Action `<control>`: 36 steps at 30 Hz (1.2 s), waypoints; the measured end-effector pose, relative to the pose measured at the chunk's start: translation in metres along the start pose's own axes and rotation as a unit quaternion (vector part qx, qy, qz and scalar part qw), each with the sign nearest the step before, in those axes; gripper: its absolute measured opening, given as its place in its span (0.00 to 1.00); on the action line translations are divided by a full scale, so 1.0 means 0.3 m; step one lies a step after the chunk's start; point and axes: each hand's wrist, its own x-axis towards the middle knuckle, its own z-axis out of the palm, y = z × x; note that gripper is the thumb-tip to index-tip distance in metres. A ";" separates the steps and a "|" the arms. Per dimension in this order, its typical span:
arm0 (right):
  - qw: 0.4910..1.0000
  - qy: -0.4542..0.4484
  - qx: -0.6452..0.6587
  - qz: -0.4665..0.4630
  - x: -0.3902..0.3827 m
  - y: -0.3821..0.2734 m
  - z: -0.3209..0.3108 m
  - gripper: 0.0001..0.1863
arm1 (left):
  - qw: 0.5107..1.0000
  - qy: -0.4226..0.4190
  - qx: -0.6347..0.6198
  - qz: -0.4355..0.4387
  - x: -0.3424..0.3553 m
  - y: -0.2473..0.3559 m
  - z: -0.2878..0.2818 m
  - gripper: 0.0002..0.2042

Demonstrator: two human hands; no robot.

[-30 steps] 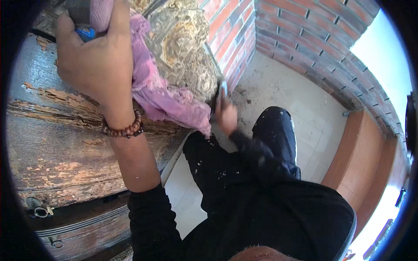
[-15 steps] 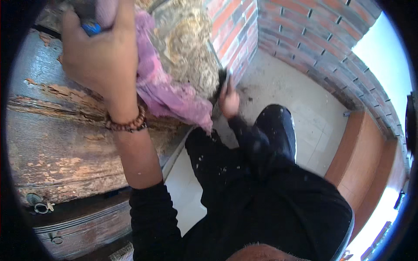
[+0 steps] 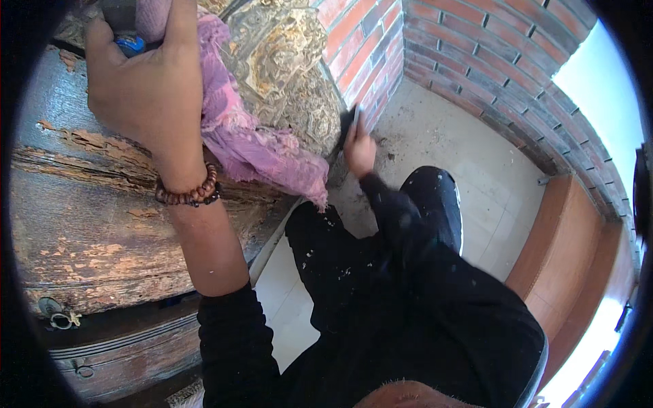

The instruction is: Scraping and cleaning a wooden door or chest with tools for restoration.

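Note:
My left hand (image 3: 139,102), with a beaded bracelet at its wrist, is curled closed at the top left above a weathered wooden chest (image 3: 102,204). Between its thumb and fingers show a blue bit (image 3: 129,46) and a rounded purplish end; the thing itself I cannot make out. A ragged purple cloth (image 3: 265,156) trails from beside that hand across the wood to the chest's corner. Right of the cloth is a carved, crusted wooden panel (image 3: 303,109). Down at the panel's right side, my right hand (image 3: 360,155) closes on a slim-handled brush (image 3: 356,119) with dark bristles.
A brick wall (image 3: 469,51) rises close behind the right hand. Dirt specks lie on the tiled floor (image 3: 462,136). An orange-brown wooden step or bench (image 3: 554,238) runs along the right. Ring pulls (image 3: 64,319) hang on the chest's front, at lower left.
My left hand and the purple cloth have shifted slightly left in the picture. My right hand stays at the panel's side, with only a small shift.

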 end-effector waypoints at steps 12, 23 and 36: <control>0.997 -0.001 0.033 -0.073 -0.160 -0.030 0.009 0.36 | 0.999 -0.026 0.032 -0.003 0.010 0.003 -0.022 0.32; 0.981 -0.051 0.013 -0.189 -0.177 0.092 -0.105 0.34 | 1.000 -0.008 -0.008 0.016 -0.012 -0.002 -0.007 0.35; 0.988 -0.081 0.014 -0.131 0.084 -0.030 -0.246 0.34 | 0.999 0.029 -0.029 0.024 0.001 -0.022 -0.005 0.28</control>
